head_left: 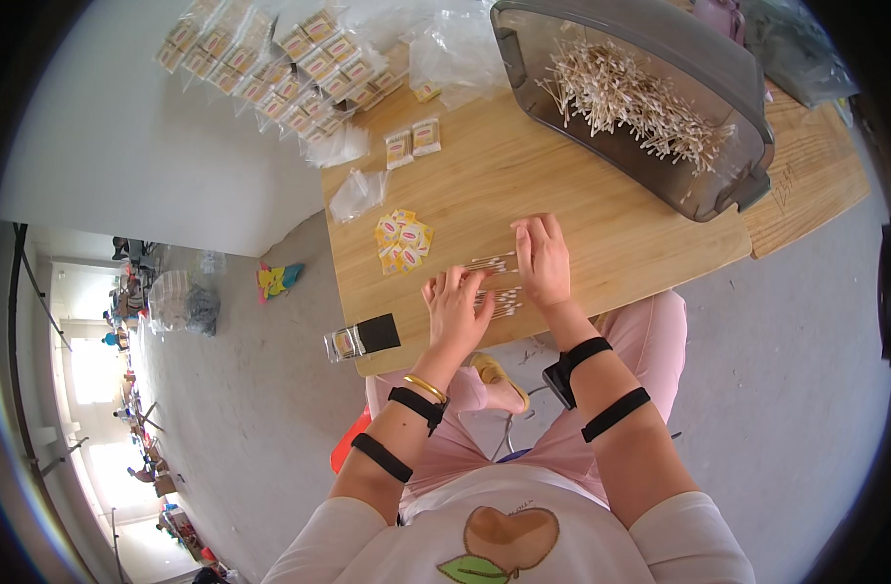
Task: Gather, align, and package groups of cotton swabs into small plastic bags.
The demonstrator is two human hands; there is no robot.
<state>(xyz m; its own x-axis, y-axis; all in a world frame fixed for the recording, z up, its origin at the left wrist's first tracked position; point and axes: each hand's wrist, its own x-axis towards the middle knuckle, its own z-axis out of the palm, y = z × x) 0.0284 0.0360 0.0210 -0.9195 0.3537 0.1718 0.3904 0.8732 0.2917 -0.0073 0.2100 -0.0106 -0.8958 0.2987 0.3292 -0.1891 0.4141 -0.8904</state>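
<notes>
Seated person, both hands flat-ish on a wooden table (601, 209), working a small batch of cotton swabs (491, 263). Swabs lie in a loose row on the table near its front edge, roughly side by side.

Left hand (455, 311): palm down, fingers spread and extended, fingertips resting on or just at the left part of the swabs. Not curled round anything; no grasp visible. Some swabs poke out to the right of this hand, near the table edge, under and beside the fingers.

Right hand (541, 258): palm down, fingers straight and close together, pointing away from the body. Swab tips stick out to the left of its index-finger side, so the fingers lie over or against the right end of the row. Cannot tell if any swab is pinched under the palm; looks like pressing, not gripping.

Swabs sit between the two hands, touching both.

Around: grey bin (660, 107) at the far right of the table, tilted, holding a big heap of loose swabs. Pile of small yellow-red packets (404, 240) just left of the hands. Two filled swab packs (412, 143) farther back. Many packed bags (270, 63) at the far left corner. Clear empty bags (356, 193) near them. Black-topped small box (361, 339) at the front left table corner.
</notes>
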